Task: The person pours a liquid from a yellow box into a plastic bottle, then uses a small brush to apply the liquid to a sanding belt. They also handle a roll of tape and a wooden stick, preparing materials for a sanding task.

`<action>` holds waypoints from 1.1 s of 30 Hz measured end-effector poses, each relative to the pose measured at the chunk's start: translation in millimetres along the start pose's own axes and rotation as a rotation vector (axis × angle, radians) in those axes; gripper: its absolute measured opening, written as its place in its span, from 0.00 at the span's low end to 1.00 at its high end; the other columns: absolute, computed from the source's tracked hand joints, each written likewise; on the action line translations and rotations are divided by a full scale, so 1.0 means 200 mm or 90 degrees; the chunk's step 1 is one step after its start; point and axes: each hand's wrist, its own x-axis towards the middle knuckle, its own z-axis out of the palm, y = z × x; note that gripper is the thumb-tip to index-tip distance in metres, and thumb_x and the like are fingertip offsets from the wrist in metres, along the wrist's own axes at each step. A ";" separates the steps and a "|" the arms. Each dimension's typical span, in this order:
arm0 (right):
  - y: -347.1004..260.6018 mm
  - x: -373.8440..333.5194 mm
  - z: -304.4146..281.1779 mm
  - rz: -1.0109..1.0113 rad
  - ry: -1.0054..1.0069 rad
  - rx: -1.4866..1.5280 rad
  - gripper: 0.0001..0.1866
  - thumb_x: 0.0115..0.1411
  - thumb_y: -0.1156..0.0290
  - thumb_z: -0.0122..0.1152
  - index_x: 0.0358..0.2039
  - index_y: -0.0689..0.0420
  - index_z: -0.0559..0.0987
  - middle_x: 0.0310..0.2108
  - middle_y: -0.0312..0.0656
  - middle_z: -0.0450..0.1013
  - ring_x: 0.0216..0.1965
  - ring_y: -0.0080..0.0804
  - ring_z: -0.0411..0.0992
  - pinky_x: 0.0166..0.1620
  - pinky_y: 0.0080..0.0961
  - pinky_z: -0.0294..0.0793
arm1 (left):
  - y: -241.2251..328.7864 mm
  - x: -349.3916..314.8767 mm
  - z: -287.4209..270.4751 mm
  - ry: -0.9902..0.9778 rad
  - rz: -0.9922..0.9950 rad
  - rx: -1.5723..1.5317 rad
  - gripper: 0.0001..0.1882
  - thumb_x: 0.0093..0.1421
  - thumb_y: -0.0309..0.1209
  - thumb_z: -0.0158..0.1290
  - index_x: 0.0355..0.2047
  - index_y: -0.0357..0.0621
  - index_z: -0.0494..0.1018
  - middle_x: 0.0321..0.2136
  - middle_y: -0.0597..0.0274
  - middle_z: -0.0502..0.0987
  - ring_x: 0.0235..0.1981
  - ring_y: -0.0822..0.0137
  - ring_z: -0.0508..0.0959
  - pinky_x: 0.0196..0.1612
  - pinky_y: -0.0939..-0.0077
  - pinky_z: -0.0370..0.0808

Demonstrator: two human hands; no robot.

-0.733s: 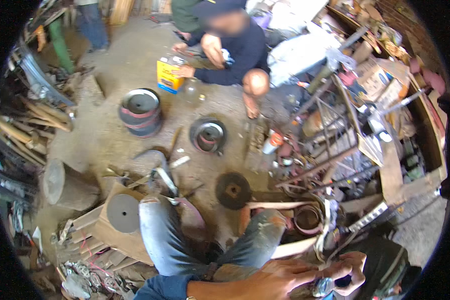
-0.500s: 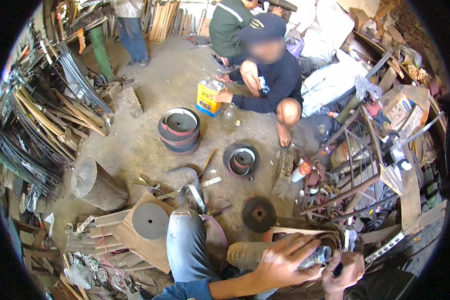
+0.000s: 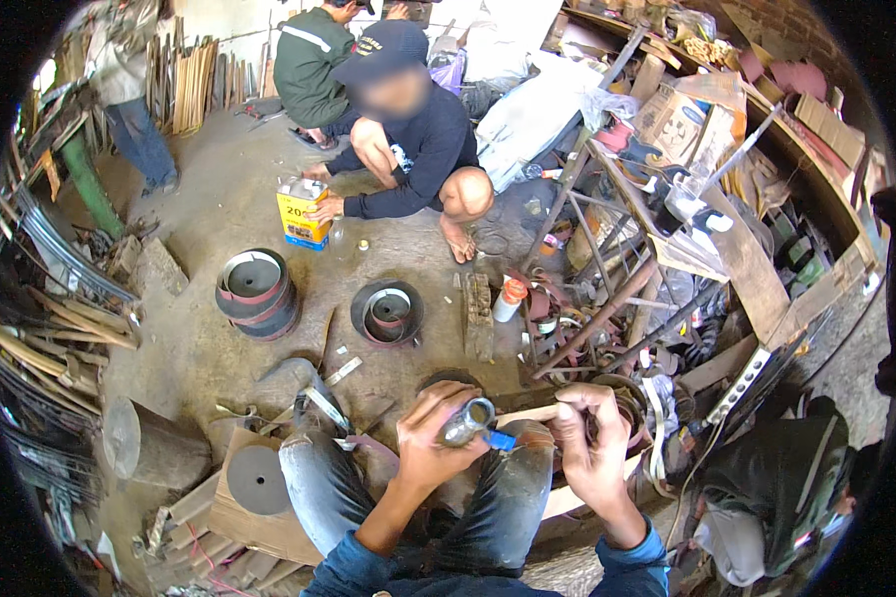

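My left hand (image 3: 436, 428) is wrapped round a clear plastic bottle (image 3: 465, 423), whose uncapped mouth faces up at me. A small blue piece (image 3: 500, 440) sits beside the bottle neck; what it is I cannot tell. To the right, apart from the bottle, my right hand (image 3: 592, 448) is raised with thumb and fingers curled together in a pinch. Whatever lies in that pinch, if anything, is hidden. Both hands are above my knees, and the left one covers much of the bottle's body.
Ahead, a crouching person steadies a yellow and blue tin (image 3: 304, 214). Rolled strips (image 3: 257, 294) and a smaller roll (image 3: 386, 313) stand on the floor. A grey disc (image 3: 261, 480) lies on cardboard at left. A metal frame (image 3: 607, 318) and a white bottle with orange cap (image 3: 509, 298) are at right.
The bottle has gone from lying sideways to pointing its mouth up at me. My left hand has moved left with it, and my right hand has come away from its neck.
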 end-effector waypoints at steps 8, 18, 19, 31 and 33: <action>-0.09 -0.12 0.21 -0.063 -0.131 -0.063 0.39 0.48 0.56 0.78 0.56 0.60 0.69 0.48 0.57 0.71 0.46 0.54 0.74 0.46 0.44 0.77 | 0.01 0.04 -0.09 0.081 0.112 0.017 0.29 0.37 0.33 0.75 0.41 0.43 0.77 0.43 0.56 0.79 0.47 0.50 0.78 0.50 0.58 0.74; -0.04 -0.05 0.36 -0.053 -0.049 -0.003 0.19 0.56 0.72 0.70 0.46 0.63 0.76 0.42 0.53 0.75 0.42 0.51 0.77 0.43 0.39 0.78 | 0.07 0.01 -0.15 -0.093 -0.010 0.115 0.43 0.37 0.28 0.68 0.59 0.42 0.68 0.53 0.45 0.71 0.55 0.44 0.69 0.59 0.52 0.65; -0.04 -0.05 0.36 -0.050 -0.047 -0.005 0.19 0.56 0.73 0.69 0.47 0.62 0.76 0.41 0.52 0.75 0.42 0.51 0.77 0.43 0.40 0.78 | 0.08 0.00 -0.15 -0.122 -0.042 0.118 0.46 0.38 0.28 0.67 0.61 0.42 0.65 0.54 0.44 0.70 0.55 0.43 0.68 0.60 0.51 0.64; 0.01 0.03 0.36 -0.081 -0.059 0.074 0.10 0.58 0.76 0.67 0.39 0.60 0.77 0.39 0.49 0.75 0.40 0.46 0.76 0.42 0.37 0.76 | 0.06 0.04 -0.18 -0.035 -0.002 0.085 0.39 0.36 0.27 0.71 0.52 0.41 0.68 0.48 0.47 0.71 0.50 0.45 0.72 0.53 0.53 0.71; 0.01 0.02 0.40 -0.121 -0.071 0.039 0.11 0.60 0.79 0.62 0.41 0.62 0.72 0.40 0.52 0.71 0.42 0.50 0.72 0.45 0.40 0.74 | 0.04 0.05 -0.16 -0.009 0.004 0.106 0.39 0.35 0.25 0.70 0.51 0.42 0.69 0.46 0.47 0.70 0.51 0.45 0.71 0.52 0.54 0.72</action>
